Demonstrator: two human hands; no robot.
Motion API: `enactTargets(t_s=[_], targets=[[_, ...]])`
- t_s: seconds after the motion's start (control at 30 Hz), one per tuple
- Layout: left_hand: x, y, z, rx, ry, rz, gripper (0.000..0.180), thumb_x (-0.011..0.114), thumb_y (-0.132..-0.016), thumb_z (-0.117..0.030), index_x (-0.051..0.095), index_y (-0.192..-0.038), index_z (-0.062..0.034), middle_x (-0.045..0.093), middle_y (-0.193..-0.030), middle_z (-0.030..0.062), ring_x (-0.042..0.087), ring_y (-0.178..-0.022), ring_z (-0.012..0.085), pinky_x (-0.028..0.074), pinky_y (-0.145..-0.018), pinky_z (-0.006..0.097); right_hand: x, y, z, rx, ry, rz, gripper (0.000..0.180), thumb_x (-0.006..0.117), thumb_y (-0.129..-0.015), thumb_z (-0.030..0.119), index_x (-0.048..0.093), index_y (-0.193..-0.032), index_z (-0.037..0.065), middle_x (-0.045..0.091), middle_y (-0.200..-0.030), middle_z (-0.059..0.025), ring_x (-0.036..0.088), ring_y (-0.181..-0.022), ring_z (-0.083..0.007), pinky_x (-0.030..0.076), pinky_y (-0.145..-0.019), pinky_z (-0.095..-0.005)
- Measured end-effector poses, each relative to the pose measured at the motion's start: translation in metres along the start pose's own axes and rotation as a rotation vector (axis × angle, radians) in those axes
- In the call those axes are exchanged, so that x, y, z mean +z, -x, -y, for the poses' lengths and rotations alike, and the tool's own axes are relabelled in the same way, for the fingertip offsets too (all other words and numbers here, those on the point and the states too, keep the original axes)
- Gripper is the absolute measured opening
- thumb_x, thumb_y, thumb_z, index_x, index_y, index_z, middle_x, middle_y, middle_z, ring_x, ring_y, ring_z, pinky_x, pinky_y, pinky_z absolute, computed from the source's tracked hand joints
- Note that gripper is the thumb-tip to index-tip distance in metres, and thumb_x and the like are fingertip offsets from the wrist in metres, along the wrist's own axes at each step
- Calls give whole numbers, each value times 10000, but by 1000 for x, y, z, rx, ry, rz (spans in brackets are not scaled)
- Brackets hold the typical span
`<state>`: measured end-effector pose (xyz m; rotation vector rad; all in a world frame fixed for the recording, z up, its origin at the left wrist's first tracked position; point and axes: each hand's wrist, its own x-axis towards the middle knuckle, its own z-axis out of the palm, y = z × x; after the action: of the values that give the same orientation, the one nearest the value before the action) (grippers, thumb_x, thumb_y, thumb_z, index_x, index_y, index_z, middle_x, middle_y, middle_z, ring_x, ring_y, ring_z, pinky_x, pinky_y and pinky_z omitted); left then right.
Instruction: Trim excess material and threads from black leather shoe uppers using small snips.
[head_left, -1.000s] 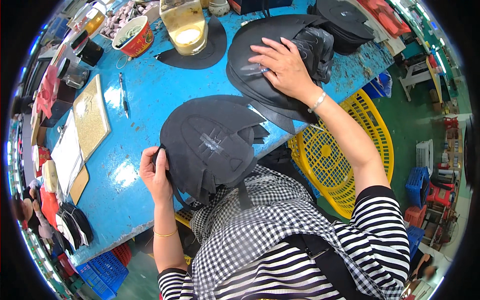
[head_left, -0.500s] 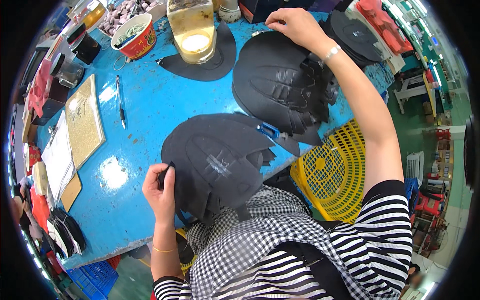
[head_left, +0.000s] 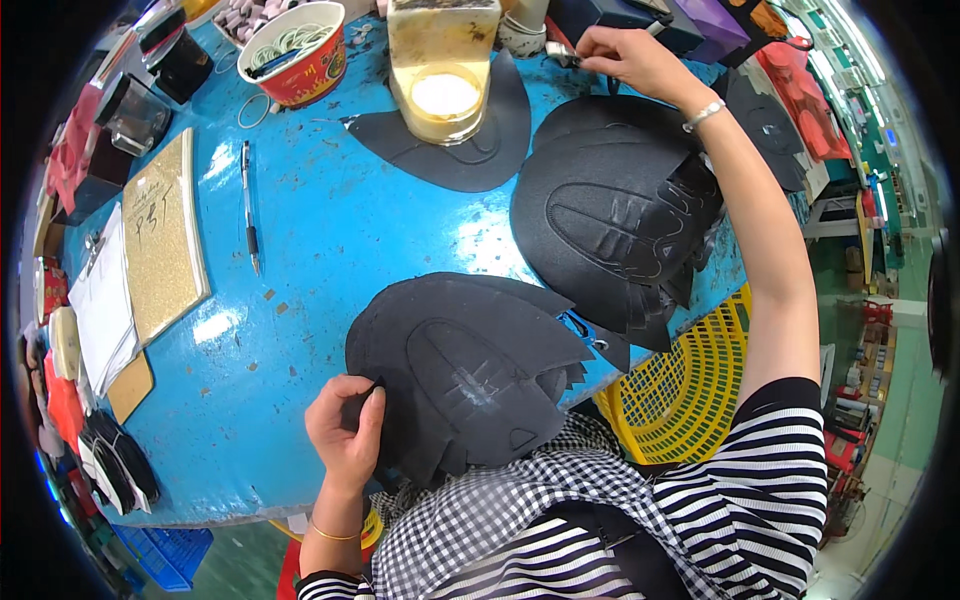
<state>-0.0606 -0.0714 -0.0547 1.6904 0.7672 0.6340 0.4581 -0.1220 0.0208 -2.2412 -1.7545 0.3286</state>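
My left hand (head_left: 345, 430) pinches the left edge of a black shoe-upper piece (head_left: 430, 345) between thumb and fingers. This piece, with a tongue-shaped outline and pale scuffs, lies at the table's front edge above my lap, apparently over other pieces. My right hand (head_left: 640, 65) reaches to the back of the table, fingers closed together beside a small metal object (head_left: 560, 50); what they hold, if anything, is unclear. Below that hand sits a stack of black embossed upper pieces (head_left: 590, 215). A blue-handled tool (head_left: 575, 322) is partly hidden between the piece and the stack.
A stained lamp-like fixture (head_left: 440, 50) glows over another black piece (head_left: 500, 140). A red paper bowl (head_left: 290, 60) of rubber bands, a pen (head_left: 249, 205) and a gold notebook (head_left: 165, 240) are on the left. A yellow basket (head_left: 690, 385) stands below the right table edge.
The view has shifted, so the table's contents appear displaced. My right hand is now close beside the small metal object. My left hand keeps its pinch on the shoe-upper piece.
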Motion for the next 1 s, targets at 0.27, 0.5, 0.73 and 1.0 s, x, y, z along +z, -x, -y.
enactTargets(t_s=[0.27, 0.5, 0.73, 1.0], targets=[[4, 9, -14, -6, 26, 23, 89, 678, -809, 50, 604, -836, 9, 594, -734, 54, 523, -633, 125, 388, -587, 247, 3, -17, 119, -194, -122, -26, 177, 693, -881, 147, 683, -974, -3, 710, -871, -139, 673, -790, -226, 511, -754, -314], [4, 11, -14, 15, 36, 47, 87, 681, -805, 49, 607, -828, 8, 595, -718, 55, 524, -618, 123, 387, -571, 248, -7, -20, 144, -192, -214, -66, 173, 685, -884, 125, 679, -979, -19, 695, -851, -120, 644, -781, -145, 503, -736, -289], [5, 8, -12, 39, 29, 45, 85, 685, -804, 42, 611, -827, 5, 599, -713, 59, 522, -601, 128, 388, -562, 248, 22, -34, 136, -299, -129, 18, 175, 679, -862, 102, 680, -997, -10, 697, -906, -150, 679, -838, -257, 515, -773, -330], [7, 8, -13, 48, 26, 51, 86, 689, -802, 40, 613, -822, 8, 609, -726, 59, 537, -621, 132, 400, -579, 249, 22, -33, 147, -505, 65, 14, 230, 667, -836, 71, 667, -1056, 0, 681, -914, -175, 669, -854, -315, 517, -786, -366]])
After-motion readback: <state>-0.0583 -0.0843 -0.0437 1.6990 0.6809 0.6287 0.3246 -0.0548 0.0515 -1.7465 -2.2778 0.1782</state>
